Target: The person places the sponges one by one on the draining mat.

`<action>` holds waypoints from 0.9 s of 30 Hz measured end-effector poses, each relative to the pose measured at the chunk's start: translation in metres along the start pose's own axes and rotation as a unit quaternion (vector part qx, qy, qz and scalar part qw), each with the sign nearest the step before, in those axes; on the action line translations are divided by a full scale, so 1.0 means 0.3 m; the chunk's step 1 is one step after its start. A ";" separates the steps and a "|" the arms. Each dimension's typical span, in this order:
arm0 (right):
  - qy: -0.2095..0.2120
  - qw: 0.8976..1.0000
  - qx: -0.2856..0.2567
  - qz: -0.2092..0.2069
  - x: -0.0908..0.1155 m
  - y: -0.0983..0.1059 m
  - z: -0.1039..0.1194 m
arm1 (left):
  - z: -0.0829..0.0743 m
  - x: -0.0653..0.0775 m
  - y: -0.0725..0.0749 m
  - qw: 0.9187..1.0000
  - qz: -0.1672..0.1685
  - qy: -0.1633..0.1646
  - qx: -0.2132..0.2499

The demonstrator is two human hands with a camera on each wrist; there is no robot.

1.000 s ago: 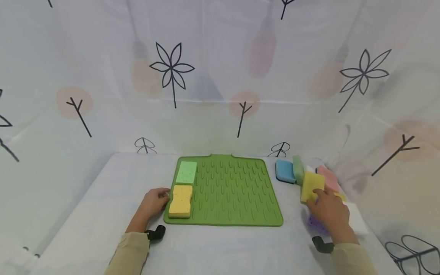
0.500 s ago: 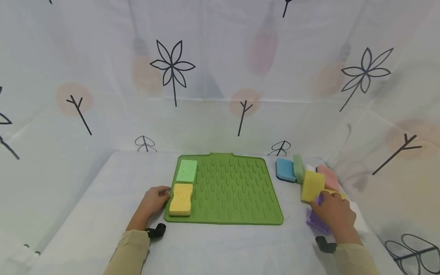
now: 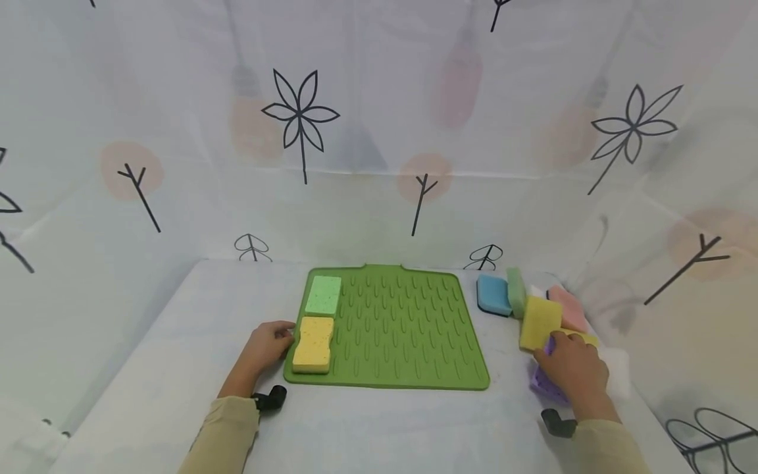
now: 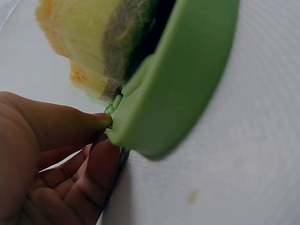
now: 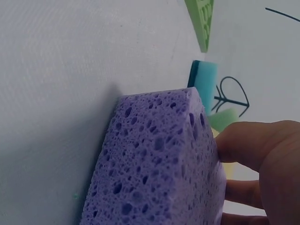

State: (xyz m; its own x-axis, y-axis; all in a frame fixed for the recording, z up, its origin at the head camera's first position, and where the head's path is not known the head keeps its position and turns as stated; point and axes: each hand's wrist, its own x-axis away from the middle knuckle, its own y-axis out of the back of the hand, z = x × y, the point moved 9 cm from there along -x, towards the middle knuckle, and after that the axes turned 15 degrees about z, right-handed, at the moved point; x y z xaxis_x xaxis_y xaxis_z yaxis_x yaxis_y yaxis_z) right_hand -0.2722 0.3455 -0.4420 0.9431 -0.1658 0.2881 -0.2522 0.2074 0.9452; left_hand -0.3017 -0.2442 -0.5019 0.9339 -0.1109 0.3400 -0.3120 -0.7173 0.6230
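One broad, faintly creased fabric backdrop [image 3: 349, 217], pale and printed with thin-lined flowers and soft coral discs, behind a tabletop [image 3: 379, 428] under a smooth white covering. On that covering, a flat green drying mat [image 3: 403, 329], rubbery-looking, thick-edged and round-cornered, with a tab at the far side and rows of raised, elongated ridges. At the mat's left edge, the left hand [image 3: 269, 343], with the rim pinched between thumb and finger, thumb above. Well to the right of the mat, the right hand [image 3: 573, 368], thumb and fingers bent around a purple sponge [image 5: 140, 154]. Purple sponge partly hidden beneath that hand, at the near end of a loose group; whether resting or lifted, impossible to tell. Blocky, matte, straight-edged, riddled with dark irregular holes, large and small. Just beyond the fingertips, a flat-faced yellow sponge [image 3: 541, 322], then a pink sponge [image 3: 570, 309] and a blue sponge [image 3: 493, 294] with a dark base layer. Along the mat's left side, a waisted orange-yellow sponge [image 3: 313, 344], grey and fibrous underneath, and behind it a smaller, speckled, rectangular light-green sponge [image 3: 323, 295].
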 end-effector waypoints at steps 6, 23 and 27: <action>0.019 1.000 -0.005 -0.008 0.000 0.014 0.029 | 0.003 -0.002 0.002 1.000 -0.001 0.001 -0.002; 0.079 0.997 -0.021 0.004 -0.006 0.022 0.179 | 0.009 -0.007 0.002 1.000 -0.007 0.000 -0.006; 0.091 0.996 -0.023 -0.001 -0.009 0.028 0.213 | 0.012 -0.008 0.000 1.000 -0.008 -0.001 -0.007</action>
State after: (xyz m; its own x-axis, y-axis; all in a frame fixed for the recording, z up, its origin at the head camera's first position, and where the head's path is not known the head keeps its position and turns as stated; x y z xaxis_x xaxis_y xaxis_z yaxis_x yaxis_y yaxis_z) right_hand -0.2907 0.2860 -0.4249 0.9684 0.0099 0.2491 -0.2435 0.2520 0.9366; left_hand -0.3032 -0.2465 -0.5051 0.9392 -0.1009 0.3283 -0.2993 -0.7094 0.6381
